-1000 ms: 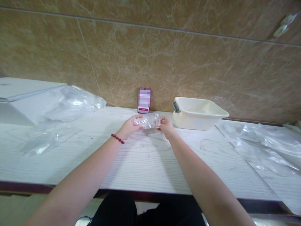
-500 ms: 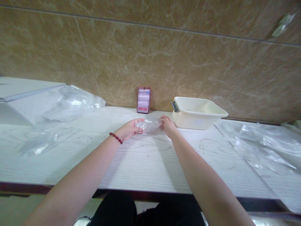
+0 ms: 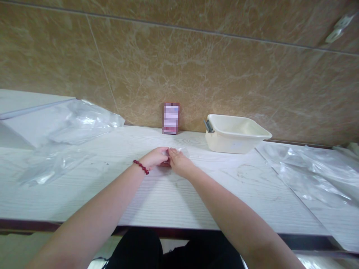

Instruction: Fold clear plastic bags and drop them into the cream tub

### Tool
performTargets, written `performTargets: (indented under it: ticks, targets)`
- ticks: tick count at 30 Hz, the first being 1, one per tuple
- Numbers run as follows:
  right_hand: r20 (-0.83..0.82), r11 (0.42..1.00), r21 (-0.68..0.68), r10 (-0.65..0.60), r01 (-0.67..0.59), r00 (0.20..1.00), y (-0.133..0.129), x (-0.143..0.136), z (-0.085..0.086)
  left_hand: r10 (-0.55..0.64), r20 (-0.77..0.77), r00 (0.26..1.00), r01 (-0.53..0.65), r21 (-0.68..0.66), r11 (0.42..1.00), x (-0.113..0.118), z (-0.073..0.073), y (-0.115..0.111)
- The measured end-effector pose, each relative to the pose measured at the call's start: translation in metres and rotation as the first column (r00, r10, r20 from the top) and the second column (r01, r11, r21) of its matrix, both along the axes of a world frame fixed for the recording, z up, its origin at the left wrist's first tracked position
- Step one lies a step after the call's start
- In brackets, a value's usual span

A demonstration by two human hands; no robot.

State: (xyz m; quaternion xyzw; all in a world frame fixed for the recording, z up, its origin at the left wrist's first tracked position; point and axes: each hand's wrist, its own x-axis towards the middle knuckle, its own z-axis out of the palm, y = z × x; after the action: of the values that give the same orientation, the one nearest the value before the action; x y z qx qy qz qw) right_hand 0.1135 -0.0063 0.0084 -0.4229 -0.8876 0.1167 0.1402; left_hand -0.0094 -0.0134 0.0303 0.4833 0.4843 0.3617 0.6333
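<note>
My left hand (image 3: 156,157) is closed on a small clear plastic bag (image 3: 184,151) above the white wood-grain table. Pressed up against it, my right hand (image 3: 178,162) has its fingers together over the same bag. Most of the bag is hidden under the hands; a clear part shows beyond the right hand's knuckles. A red bead bracelet (image 3: 141,167) circles my left wrist. Behind the hands, a phone (image 3: 171,118) with a blurred screen leans upright against the wall.
A cream plastic bin (image 3: 227,144) with a grey latch stands right of the hands. Clear plastic bags (image 3: 89,121) lie at the left beside a white box (image 3: 42,125). More clear plastic (image 3: 316,172) spreads at the right. The brown marbled wall (image 3: 182,67) bounds the table's back.
My right hand has moved left from the bag's right end to meet my left hand. The bag, stretched between the hands before, is now mostly covered by them.
</note>
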Motion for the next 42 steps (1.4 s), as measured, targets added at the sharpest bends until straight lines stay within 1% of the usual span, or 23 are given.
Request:
performTargets:
  ticks: [3,5,9,14,15,16,17,18,19,20,21,22,23,24,25,27,29,31,34,37,39,42]
  targets:
    - [0.070,1.000,0.016,-0.011,0.010,0.997,-0.001,0.000,-0.007,-0.006,-0.093,0.996,0.007,0.004,1.000,0.000,0.002,-0.001]
    - [0.100,0.999,0.031,-0.036,0.033,0.994,-0.001,0.003,-0.008,-0.016,-0.194,0.981,0.015,-0.004,1.000,-0.001,0.002,-0.001]
    - [0.212,0.993,-0.002,-0.119,0.122,0.970,0.002,0.009,-0.004,-0.042,-0.402,0.915,0.033,-0.029,0.999,-0.004,0.004,-0.002]
    - [0.285,0.970,-0.052,-0.214,0.238,0.934,0.010,0.019,-0.003,-0.077,-0.563,0.823,0.077,-0.023,0.997,-0.012,0.007,-0.002]
    - [0.287,0.967,-0.055,-0.223,0.249,0.932,0.011,0.020,-0.003,-0.059,-0.607,0.792,0.079,0.006,0.997,-0.014,0.007,-0.002]
    - [0.288,0.965,-0.058,-0.228,0.255,0.930,0.012,0.021,-0.003,0.002,-0.660,0.751,0.063,0.074,0.995,-0.017,0.008,-0.001]
    - [0.290,0.965,-0.060,-0.229,0.257,0.929,0.013,0.021,-0.004,0.112,-0.709,0.696,0.033,0.187,0.982,-0.018,0.008,0.000]
    - [0.293,0.964,-0.060,-0.230,0.258,0.928,0.013,0.021,-0.004,0.263,-0.735,0.624,-0.001,0.337,0.942,-0.019,0.008,0.000]
    - [0.295,0.965,-0.058,-0.229,0.257,0.928,0.013,0.021,-0.004,0.424,-0.723,0.545,-0.020,0.494,0.869,-0.019,0.007,0.001]
    - [0.298,0.965,-0.054,-0.229,0.256,0.927,0.013,0.020,-0.004,0.552,-0.681,0.481,-0.008,0.627,0.779,-0.017,0.006,0.001]
    - [0.303,0.966,-0.052,-0.228,0.255,0.925,0.012,0.020,-0.003,0.625,-0.634,0.454,0.038,0.715,0.698,-0.014,0.004,0.002]
    - [0.307,0.966,-0.051,-0.227,0.254,0.924,0.012,0.019,-0.002,0.640,-0.610,0.467,0.104,0.757,0.645,-0.009,0.001,0.002]
    - [0.312,0.966,-0.052,-0.226,0.254,0.923,0.011,0.018,-0.001,0.608,-0.613,0.505,0.180,0.763,0.621,-0.003,-0.002,0.003]
    - [0.320,0.965,-0.057,-0.226,0.257,0.920,0.011,0.018,0.000,0.546,-0.636,0.545,0.258,0.747,0.613,0.003,-0.007,0.004]
    - [0.332,0.963,-0.066,-0.225,0.260,0.916,0.011,0.017,0.001,0.486,-0.664,0.569,0.318,0.722,0.614,0.010,-0.012,0.005]
    - [0.363,0.959,-0.087,-0.223,0.271,0.905,0.010,0.017,0.004,0.392,-0.721,0.571,0.420,0.667,0.615,0.021,-0.023,0.007]
    - [0.376,0.957,-0.095,-0.219,0.272,0.900,0.010,0.017,0.005,0.349,-0.766,0.540,0.491,0.623,0.609,0.026,-0.032,0.010]
    - [0.354,0.960,-0.082,-0.222,0.266,0.909,0.010,0.017,0.003,0.341,-0.802,0.490,0.524,0.584,0.620,0.024,-0.037,0.011]
    - [0.313,0.962,-0.057,-0.237,0.268,0.920,0.011,0.018,-0.002,0.334,-0.858,0.389,0.529,0.505,0.682,0.017,-0.040,0.010]
    - [0.299,0.961,-0.043,-0.249,0.273,0.921,0.014,0.021,-0.007,0.322,-0.900,0.293,0.498,0.431,0.752,0.010,-0.040,0.005]
    - [0.303,0.954,-0.048,-0.267,0.295,0.915,0.017,0.025,-0.008,0.309,-0.917,0.253,0.471,0.395,0.788,0.008,-0.039,0.001]
    - [0.327,0.937,-0.068,-0.303,0.342,0.895,0.020,0.030,-0.006,0.259,-0.941,0.216,0.452,0.332,0.828,0.005,-0.035,-0.004]
